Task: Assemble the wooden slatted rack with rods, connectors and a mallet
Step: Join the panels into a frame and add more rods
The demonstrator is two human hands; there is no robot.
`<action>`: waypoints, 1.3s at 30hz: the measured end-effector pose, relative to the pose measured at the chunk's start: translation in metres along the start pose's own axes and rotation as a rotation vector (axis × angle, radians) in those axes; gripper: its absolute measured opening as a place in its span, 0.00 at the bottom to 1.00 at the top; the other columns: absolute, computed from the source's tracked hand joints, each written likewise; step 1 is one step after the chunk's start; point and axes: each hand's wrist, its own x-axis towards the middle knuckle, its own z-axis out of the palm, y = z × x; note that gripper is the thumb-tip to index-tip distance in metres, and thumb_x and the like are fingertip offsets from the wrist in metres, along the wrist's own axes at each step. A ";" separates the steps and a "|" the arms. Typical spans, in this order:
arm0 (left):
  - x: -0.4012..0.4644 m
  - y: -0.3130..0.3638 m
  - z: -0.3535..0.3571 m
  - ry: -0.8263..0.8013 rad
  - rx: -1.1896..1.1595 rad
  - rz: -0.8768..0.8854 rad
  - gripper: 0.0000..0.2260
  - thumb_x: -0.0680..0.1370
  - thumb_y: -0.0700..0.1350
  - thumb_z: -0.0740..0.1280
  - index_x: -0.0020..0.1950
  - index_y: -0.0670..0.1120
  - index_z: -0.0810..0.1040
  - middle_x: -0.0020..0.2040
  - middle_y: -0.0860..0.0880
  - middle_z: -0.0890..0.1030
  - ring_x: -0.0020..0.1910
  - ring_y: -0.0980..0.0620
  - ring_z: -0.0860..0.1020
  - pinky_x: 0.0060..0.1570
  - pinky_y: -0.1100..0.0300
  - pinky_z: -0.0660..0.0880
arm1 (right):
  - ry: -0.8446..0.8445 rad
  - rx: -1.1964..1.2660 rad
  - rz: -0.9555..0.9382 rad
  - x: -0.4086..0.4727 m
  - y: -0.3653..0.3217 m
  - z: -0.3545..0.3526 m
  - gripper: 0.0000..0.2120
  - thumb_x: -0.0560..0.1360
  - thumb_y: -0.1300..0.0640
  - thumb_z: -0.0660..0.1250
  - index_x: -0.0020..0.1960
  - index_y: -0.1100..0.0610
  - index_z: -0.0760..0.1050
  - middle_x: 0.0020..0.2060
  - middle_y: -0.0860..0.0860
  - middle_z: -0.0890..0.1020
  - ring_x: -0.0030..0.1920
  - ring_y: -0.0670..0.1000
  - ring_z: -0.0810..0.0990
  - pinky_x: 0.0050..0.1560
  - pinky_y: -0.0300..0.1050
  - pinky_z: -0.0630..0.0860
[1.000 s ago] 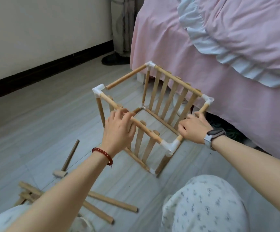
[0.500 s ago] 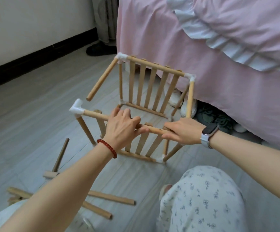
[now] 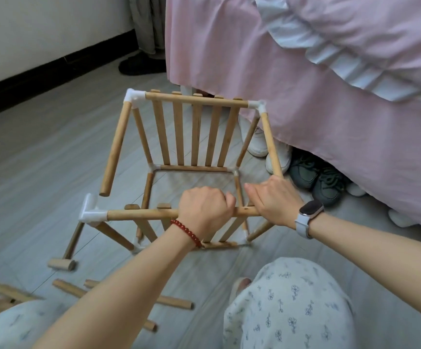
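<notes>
The wooden slatted rack stands on the floor, a box frame of rods and white corner connectors. My left hand grips the near top rod from above. My right hand holds the same rod's right end, where the right side rod comes down; the corner there is hidden by the hand. The left side rod hangs from the far left connector, its free end apart from the near left connector. The wooden mallet lies on the floor at the left.
Several loose rods lie on the grey floor by my knees. A bed with a pink skirt rises right behind the rack, with shoes under its edge. A wall with a dark skirting board runs along the left.
The rack has turned so its slatted back faces me squarely. The left side rod has come out of the near left connector. My left hand has curled round the near rod.
</notes>
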 end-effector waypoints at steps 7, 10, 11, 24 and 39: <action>0.006 0.000 0.006 0.081 0.111 -0.005 0.18 0.79 0.51 0.50 0.31 0.48 0.64 0.28 0.51 0.67 0.30 0.49 0.69 0.28 0.59 0.58 | 0.154 -0.065 -0.107 0.005 0.012 0.010 0.18 0.76 0.58 0.54 0.27 0.53 0.67 0.15 0.47 0.66 0.14 0.52 0.63 0.20 0.44 0.69; 0.018 -0.002 0.009 0.073 0.166 0.035 0.19 0.75 0.53 0.39 0.31 0.47 0.62 0.29 0.50 0.68 0.27 0.50 0.63 0.26 0.59 0.54 | 0.183 -0.045 -0.115 0.017 0.020 0.019 0.20 0.76 0.58 0.52 0.27 0.54 0.67 0.15 0.48 0.67 0.14 0.53 0.63 0.23 0.45 0.70; 0.017 -0.002 0.011 0.066 0.167 0.032 0.19 0.74 0.53 0.39 0.31 0.47 0.62 0.29 0.51 0.67 0.26 0.50 0.63 0.26 0.59 0.53 | 0.151 -0.045 -0.112 0.015 0.019 0.020 0.20 0.76 0.57 0.51 0.27 0.54 0.67 0.15 0.48 0.67 0.14 0.53 0.62 0.23 0.45 0.70; -0.040 -0.106 -0.027 0.672 -0.285 -0.248 0.07 0.79 0.43 0.62 0.51 0.43 0.77 0.49 0.49 0.74 0.49 0.51 0.72 0.50 0.56 0.67 | -0.255 0.214 0.198 0.044 -0.055 -0.013 0.14 0.82 0.51 0.48 0.43 0.52 0.68 0.35 0.47 0.71 0.41 0.52 0.74 0.41 0.47 0.68; -0.084 -0.158 -0.033 0.068 -0.782 -0.550 0.10 0.81 0.46 0.55 0.42 0.45 0.67 0.34 0.52 0.67 0.30 0.56 0.64 0.27 0.65 0.61 | -0.348 1.676 0.814 0.199 -0.205 0.006 0.07 0.81 0.63 0.54 0.45 0.61 0.67 0.37 0.55 0.74 0.34 0.51 0.75 0.36 0.42 0.73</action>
